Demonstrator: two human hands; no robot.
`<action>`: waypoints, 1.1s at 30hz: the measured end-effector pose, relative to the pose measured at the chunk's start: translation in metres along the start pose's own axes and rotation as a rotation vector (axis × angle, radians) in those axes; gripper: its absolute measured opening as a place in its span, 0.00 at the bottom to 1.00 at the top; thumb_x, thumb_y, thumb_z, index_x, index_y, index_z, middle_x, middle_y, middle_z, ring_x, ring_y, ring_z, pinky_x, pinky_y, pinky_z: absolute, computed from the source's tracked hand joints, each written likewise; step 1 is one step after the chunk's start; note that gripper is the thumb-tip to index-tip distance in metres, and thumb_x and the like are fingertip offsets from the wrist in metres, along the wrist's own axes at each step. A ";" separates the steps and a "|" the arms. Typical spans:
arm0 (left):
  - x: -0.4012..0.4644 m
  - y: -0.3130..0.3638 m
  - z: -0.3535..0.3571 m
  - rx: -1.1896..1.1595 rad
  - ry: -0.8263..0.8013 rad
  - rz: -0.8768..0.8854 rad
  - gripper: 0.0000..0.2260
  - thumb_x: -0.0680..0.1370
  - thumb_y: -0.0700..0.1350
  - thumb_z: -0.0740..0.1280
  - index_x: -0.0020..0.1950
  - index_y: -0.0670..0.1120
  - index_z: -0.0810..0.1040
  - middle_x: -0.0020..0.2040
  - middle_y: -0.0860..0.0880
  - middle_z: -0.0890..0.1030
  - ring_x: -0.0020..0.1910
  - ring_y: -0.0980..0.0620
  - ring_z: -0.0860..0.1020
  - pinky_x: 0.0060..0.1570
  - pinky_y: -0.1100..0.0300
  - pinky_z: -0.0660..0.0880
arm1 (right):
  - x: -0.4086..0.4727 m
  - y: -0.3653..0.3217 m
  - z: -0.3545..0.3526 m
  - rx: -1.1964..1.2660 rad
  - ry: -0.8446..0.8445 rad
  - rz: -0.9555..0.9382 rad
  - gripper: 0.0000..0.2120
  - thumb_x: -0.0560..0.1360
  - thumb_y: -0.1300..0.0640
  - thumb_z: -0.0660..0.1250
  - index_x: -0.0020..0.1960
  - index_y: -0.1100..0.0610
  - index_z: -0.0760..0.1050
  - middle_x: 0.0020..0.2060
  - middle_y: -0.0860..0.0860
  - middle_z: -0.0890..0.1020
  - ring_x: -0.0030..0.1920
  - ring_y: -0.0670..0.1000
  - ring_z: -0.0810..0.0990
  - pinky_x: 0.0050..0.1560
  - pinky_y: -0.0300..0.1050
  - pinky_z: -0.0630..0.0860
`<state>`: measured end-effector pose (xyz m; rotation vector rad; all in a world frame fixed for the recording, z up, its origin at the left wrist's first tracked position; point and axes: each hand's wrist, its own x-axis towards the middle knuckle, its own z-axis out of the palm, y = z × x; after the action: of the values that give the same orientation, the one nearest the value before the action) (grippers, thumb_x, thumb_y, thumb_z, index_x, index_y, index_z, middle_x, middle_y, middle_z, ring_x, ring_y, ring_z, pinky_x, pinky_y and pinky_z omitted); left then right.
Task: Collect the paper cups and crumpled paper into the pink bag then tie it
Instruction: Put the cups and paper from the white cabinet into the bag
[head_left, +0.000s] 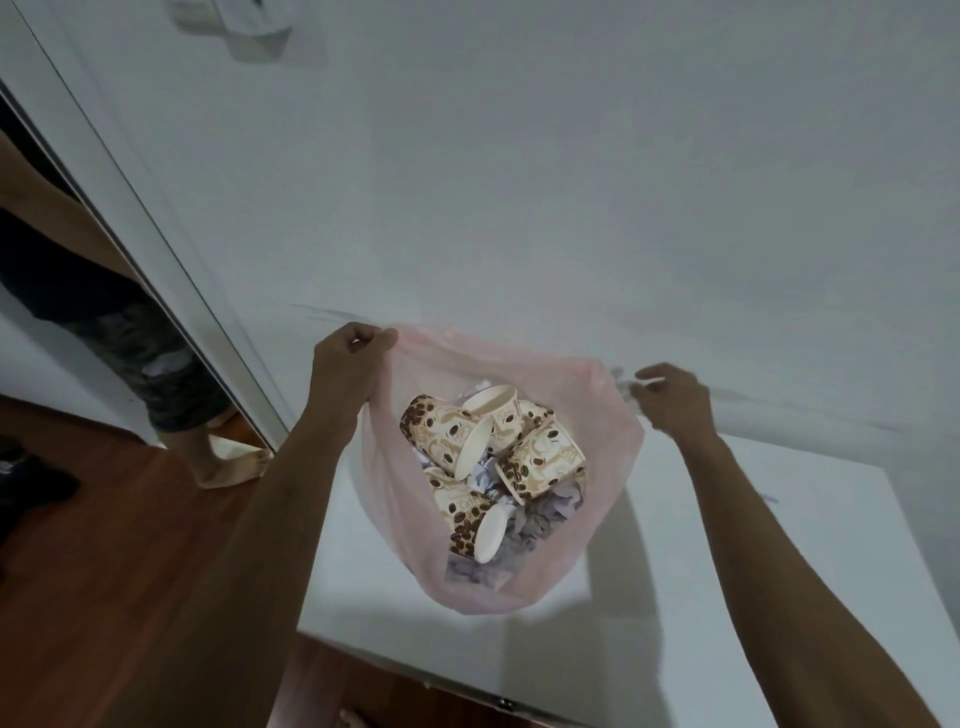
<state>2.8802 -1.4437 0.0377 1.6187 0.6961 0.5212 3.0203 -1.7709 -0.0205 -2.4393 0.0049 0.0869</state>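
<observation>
A pale grey wall (519, 182) fills the upper part of the view in front of you. To your left stands a white door frame (156, 234), and beside it a mirror (78, 312) shows dark patterned trousers and a bare foot on the reddish wooden floor (130, 571).

Below the wall sits a white tabletop (727, 571), its near edge running across the bottom of the view.

Above the tabletop you hold the pink bag (410, 561) open between both arms. It is thin, see-through plastic, and its mouth is stretched wide from left to right. Its rounded bottom hangs low over the tabletop; whether it touches the surface cannot be told.

Your left hand (348, 364) is closed on the bag's left edge, thumb and fingers pinching the plastic near the top. Your right hand (670, 397) has its fingers curled round the bag's right edge, gripping it at about the same height.

Inside the bag lie several paper cups (545, 462), cream with brown coffee-bean prints, tipped on their sides and piled against each other. Among and beneath them sits crumpled paper (540, 519), white and greyish, bunched toward the bottom of the bag.
</observation>
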 end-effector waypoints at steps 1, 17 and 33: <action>0.000 0.000 0.000 -0.006 0.001 -0.002 0.05 0.76 0.44 0.71 0.45 0.42 0.80 0.33 0.51 0.75 0.31 0.56 0.72 0.28 0.67 0.68 | 0.002 0.010 0.009 -0.057 -0.093 -0.016 0.17 0.74 0.55 0.71 0.61 0.56 0.78 0.55 0.58 0.83 0.56 0.59 0.81 0.61 0.47 0.73; -0.001 0.004 0.003 0.017 -0.008 0.015 0.06 0.76 0.43 0.69 0.47 0.40 0.80 0.38 0.49 0.77 0.39 0.51 0.74 0.41 0.58 0.71 | -0.015 0.077 0.051 0.000 -0.018 -0.085 0.09 0.72 0.67 0.66 0.51 0.62 0.80 0.40 0.59 0.83 0.41 0.59 0.79 0.40 0.41 0.65; 0.006 0.005 0.014 0.024 -0.012 0.048 0.08 0.74 0.45 0.71 0.35 0.49 0.78 0.33 0.53 0.78 0.34 0.57 0.75 0.36 0.63 0.71 | -0.065 -0.134 0.028 0.457 -0.042 -0.571 0.08 0.73 0.51 0.73 0.49 0.54 0.83 0.41 0.47 0.86 0.34 0.36 0.81 0.39 0.28 0.78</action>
<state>2.8943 -1.4499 0.0398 1.6631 0.6581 0.5401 2.9577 -1.6510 0.0485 -1.9013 -0.6181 -0.1085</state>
